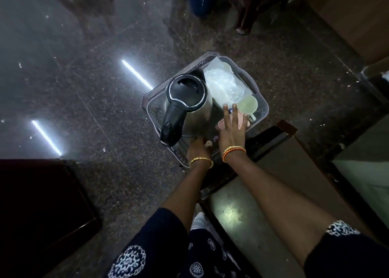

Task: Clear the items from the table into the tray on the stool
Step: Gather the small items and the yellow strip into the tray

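The tray [263, 111] on the stool is already holding the kettle [187, 107], a plastic bag [225, 86], a pale cup [249, 105] and a pink item [237, 119] — the right hand [231, 132], fingers spread, is reaching over them, the left hand [196, 149] is sitting low by the kettle's base with its fingers hidden — so the clearing is looking nearly done.

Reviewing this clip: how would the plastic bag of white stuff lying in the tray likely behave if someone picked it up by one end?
The plastic bag looks soft and creased, so it would probably sag and flop rather than hold its shape. Its clear film looks glossy and may be slippery to pinch. It leans against the kettle and lies over a pale green cup, so lifting it might nudge them.
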A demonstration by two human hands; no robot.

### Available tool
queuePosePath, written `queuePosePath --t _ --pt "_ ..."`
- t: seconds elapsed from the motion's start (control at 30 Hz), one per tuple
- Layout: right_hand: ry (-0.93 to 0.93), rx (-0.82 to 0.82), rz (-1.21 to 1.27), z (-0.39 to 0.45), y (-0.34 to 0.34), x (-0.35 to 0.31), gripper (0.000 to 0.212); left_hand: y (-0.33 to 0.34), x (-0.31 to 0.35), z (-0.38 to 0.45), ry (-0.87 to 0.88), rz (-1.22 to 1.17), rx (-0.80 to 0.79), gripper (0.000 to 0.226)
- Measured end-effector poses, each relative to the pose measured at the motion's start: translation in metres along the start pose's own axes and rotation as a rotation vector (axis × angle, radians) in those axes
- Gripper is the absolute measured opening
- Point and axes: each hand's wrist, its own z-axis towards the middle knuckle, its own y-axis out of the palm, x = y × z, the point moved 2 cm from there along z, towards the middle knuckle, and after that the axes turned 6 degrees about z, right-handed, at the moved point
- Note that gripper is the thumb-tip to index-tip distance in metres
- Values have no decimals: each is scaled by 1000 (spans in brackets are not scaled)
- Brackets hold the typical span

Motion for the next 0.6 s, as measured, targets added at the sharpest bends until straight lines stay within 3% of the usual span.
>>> queuePosePath --t 0.13,0.47,0.6 --pt "-5 -9 -79 0 8 -2 23 5 0 5 -6 -40 -25 18" --pt "-10 -104 42 -1 5 -4 25 9 0 8 -17 -166 -37 12" --pt "10 -47 88 -5 -3 -3 22 5 1 6 -15 -161 -45 18"
